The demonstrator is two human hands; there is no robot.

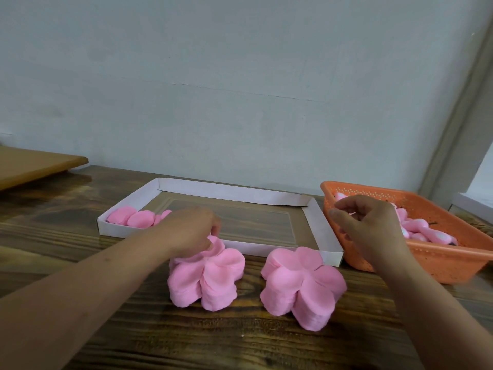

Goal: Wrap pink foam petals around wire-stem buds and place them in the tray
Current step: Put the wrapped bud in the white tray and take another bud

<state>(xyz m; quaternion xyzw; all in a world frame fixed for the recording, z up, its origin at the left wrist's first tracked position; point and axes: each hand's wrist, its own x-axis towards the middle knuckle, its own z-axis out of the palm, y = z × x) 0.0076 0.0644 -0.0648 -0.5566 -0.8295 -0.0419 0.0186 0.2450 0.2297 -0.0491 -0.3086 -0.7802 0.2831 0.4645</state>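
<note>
Right petal stack [302,284] on desk [240,343] untouched; left hand [186,231] fingers pinching top petal off left stack [206,279]; right hand [370,225] loosely curled over basket [453,263], holding nothing visible.

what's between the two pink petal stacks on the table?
Head view: nothing but bare wooden tabletop separates the left petal stack from the right petal stack. The white tray sits just behind that gap.

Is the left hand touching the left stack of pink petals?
Touching. The head view shows the left hand's fingers pinching the top petal of the left petal stack.
</note>
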